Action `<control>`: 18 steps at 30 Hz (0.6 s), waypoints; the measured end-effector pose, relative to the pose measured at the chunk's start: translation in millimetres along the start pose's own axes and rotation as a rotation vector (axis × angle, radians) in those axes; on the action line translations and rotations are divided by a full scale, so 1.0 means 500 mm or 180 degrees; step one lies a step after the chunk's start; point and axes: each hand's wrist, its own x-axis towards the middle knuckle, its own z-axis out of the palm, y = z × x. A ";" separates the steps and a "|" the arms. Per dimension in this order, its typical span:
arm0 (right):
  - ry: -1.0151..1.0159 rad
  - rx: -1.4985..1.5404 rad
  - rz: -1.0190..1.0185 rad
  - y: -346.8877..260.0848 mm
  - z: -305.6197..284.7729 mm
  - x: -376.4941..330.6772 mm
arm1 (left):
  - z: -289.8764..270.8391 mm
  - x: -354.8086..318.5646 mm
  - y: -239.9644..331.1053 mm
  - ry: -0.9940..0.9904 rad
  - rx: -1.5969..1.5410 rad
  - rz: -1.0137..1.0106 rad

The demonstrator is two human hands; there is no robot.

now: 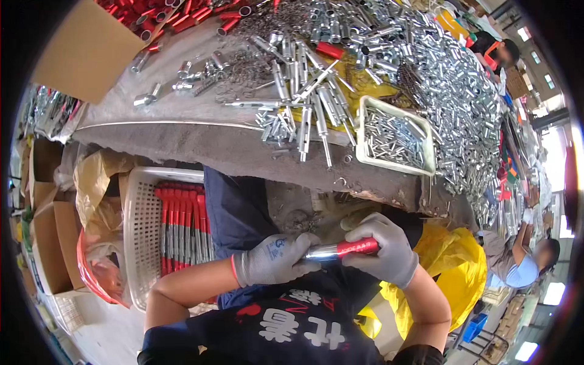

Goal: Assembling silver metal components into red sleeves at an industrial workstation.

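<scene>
In front of my chest, a red-and-silver metal tube (356, 247) lies almost level between my hands. My left hand (275, 261), in a grey-white work glove, is closed round its silver end. The red end sits in the closed fingers of my gloved right hand (385, 252). My palms cover both tips of the tube. To the left of my leg, a white plastic basket (135, 243) holds several red-and-silver tools (180, 225) laid side by side in a row.
Beyond my hands runs the worktable's worn edge (201, 146). On it are a white tray (362, 125) of small metal pins, loose silver rods (320, 112), a big heap of silver parts (465, 115) and red tubes (228, 25). A yellow bag (453, 261) lies right; co-workers are far right.
</scene>
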 end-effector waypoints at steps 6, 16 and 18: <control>0.0310 0.0444 0.0596 -0.005 0.050 -0.008 | 0.006 0.050 0.020 0.0846 0.0306 0.0310; 0.0857 -0.2257 0.1555 0.148 -0.204 0.433 | -0.002 0.090 0.005 0.1564 -0.1003 -0.0738; 0.0245 -0.2770 0.2577 0.198 -0.204 0.507 | -0.004 0.090 0.006 0.1369 -0.1706 -0.1008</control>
